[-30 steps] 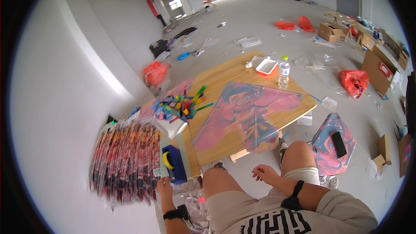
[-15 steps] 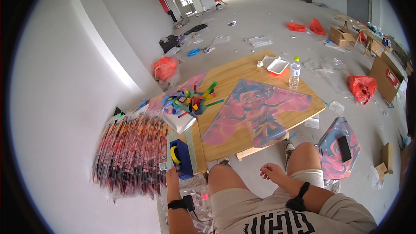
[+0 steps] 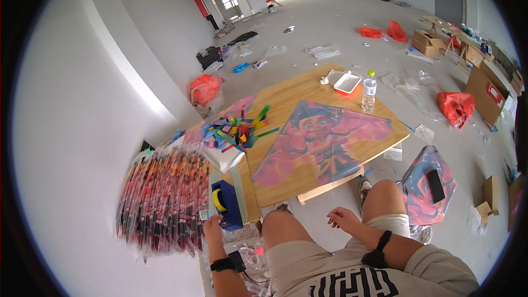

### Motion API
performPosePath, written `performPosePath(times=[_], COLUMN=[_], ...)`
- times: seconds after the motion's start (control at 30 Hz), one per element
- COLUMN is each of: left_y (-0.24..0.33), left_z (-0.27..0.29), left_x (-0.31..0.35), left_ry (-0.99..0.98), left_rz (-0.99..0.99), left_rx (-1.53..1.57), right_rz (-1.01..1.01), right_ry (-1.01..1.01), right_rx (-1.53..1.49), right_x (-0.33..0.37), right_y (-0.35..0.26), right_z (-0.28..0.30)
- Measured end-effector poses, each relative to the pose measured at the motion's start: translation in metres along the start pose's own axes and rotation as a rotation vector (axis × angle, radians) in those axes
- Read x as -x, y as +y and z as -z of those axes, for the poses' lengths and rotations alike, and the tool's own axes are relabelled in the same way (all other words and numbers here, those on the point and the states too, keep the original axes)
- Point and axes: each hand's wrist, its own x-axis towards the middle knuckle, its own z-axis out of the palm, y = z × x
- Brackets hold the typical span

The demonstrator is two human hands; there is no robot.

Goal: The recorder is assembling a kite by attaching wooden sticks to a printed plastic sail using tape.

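Note:
My left hand [image 3: 213, 227] is at the near end of a blue tape dispenser [image 3: 233, 208] with a yellow roll [image 3: 218, 200] in it. Its fingers are bent together, and whatever is between them is too small to make out. Above my lap hovers my right hand [image 3: 343, 219], thumb and fingers curled together; I cannot make out anything in them. In front of me a pink and blue kite [image 3: 320, 135] with a cartoon figure lies spread on a wooden board [image 3: 275, 184]. A small card [image 3: 204, 214] is just beyond my left fingers.
Many plastic-wrapped kites [image 3: 159, 203] are stacked at the left. Colourful ribbons [image 3: 237, 132] are heaped on the board, with a water bottle [image 3: 369, 92] and a white tray [image 3: 347, 83] at its far side. At right, a phone [image 3: 435, 186] rests on another kite [image 3: 421, 209].
The whole view has shifted slightly. My left hand is a little lower beside the dispenser, its fingers more bent. My right hand stays nearly in place.

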Motion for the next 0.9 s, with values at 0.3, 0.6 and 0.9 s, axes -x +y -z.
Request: performPosePath(times=[0.3, 0.6, 0.9], left_y=[0.025, 0.069, 0.041], left_z=[0.011, 0.021, 0.031], left_x=[0.006, 0.051, 0.081], left_ry=[-0.134, -0.106, -0.101], left_rz=[0.041, 0.309, 0.427], left_rx=[-0.068, 0.027, 0.288], right_rz=[0.021, 0.013, -0.006], right_ry=[-0.022, -0.006, -0.028], right_rx=[-0.022, 0.003, 0.035], right_x=[-0.002, 0.000, 0.002], right_y=[0.002, -0.003, -0.007], right_z=[0.001, 0.006, -0.001])
